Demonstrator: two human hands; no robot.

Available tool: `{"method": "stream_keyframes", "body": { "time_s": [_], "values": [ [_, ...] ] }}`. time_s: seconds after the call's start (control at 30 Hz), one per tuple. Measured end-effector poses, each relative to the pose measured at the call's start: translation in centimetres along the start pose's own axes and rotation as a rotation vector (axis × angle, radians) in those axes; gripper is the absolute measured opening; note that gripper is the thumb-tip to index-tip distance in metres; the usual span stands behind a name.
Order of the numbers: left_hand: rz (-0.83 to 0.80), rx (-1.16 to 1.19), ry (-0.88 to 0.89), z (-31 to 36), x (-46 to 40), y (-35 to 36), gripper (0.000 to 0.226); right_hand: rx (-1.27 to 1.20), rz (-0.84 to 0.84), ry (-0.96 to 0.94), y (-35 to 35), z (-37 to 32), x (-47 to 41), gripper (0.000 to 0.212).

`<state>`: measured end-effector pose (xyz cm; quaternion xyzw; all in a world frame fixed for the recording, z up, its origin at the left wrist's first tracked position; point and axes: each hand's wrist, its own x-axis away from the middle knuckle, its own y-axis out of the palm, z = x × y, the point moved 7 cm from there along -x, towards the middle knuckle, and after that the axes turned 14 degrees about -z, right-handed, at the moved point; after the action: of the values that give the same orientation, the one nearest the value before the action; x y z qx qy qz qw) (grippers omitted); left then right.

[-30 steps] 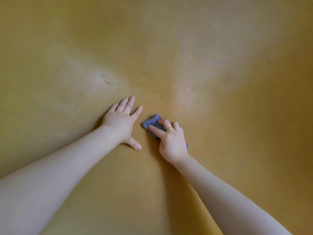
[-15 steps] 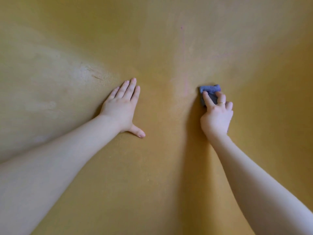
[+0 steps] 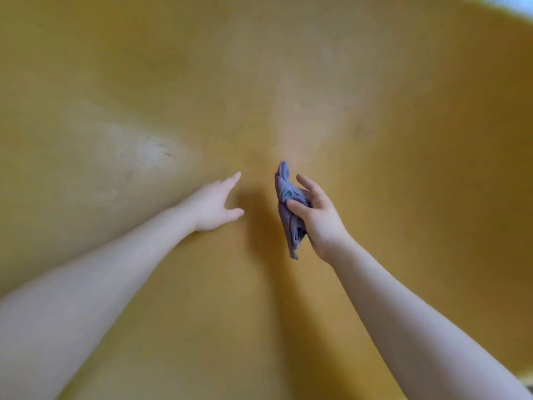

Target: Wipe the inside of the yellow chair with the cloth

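Note:
The curved inside of the yellow chair fills almost the whole view. My right hand holds a crumpled grey-blue cloth lifted off the surface at the centre, thumb across the cloth and fingers loosely spread behind it. The cloth hangs in a long fold, one end pointing up and one end dangling below the hand. My left hand rests on its side against the chair's inner wall just left of the cloth, fingers together and thumb out, holding nothing.
A pale scuffed patch with a small red mark lies on the chair's left wall. A lighter streak runs up the middle. The chair's rim shows at the top right corner.
My right hand has come back from the right toward the centre and lifted the cloth off the surface, where it now hangs unfolded. My left hand has tilted onto its side.

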<state>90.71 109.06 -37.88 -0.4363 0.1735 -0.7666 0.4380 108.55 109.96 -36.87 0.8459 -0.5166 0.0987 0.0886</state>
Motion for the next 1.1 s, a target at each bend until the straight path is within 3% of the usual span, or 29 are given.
{"method": "stream_keyframes", "body": {
  "time_s": [0.1,0.17,0.27,0.5,0.67,0.77,0.9,0.97,1.07,1.1],
  "values": [
    [0.023,0.598,0.144,2.6,1.3,1.5,0.048,-0.327,-0.035,-0.001,-0.6,-0.5,1.1,0.03],
    [0.021,0.839,0.227,4.8,1.9,2.2,0.033,-0.464,-0.082,0.004,0.1,-0.6,1.3,0.025],
    [0.031,0.976,0.332,6.8,2.3,2.7,0.019,-0.568,-0.158,0.002,1.6,-0.1,1.7,0.054],
    [0.188,0.897,0.323,5.3,3.2,2.1,0.036,-0.74,-0.108,0.03,1.1,0.8,3.1,0.043],
    [0.109,0.802,0.396,5.6,3.5,2.4,0.042,-0.499,-0.016,0.113,1.2,1.6,3.4,0.019],
    [0.058,0.626,0.495,6.7,3.6,2.7,0.041,-0.383,0.031,0.173,1.4,1.6,3.5,0.018],
    [0.133,0.507,0.473,6.0,3.1,2.1,0.033,-0.552,0.03,0.199,1.6,1.5,3.7,0.038],
    [0.168,0.539,0.445,5.4,3.1,2.0,0.032,-0.407,0.069,0.082,0.4,1.5,3.3,0.035],
    [0.182,0.599,0.382,5.2,3.2,2.0,0.034,0.086,0.121,-0.119,-0.6,-0.7,3.9,0.011],
    [0.168,0.634,0.356,5.1,3.1,2.0,0.034,0.189,0.118,-0.155,-0.4,-0.9,3.9,0.019]
  ]
}}
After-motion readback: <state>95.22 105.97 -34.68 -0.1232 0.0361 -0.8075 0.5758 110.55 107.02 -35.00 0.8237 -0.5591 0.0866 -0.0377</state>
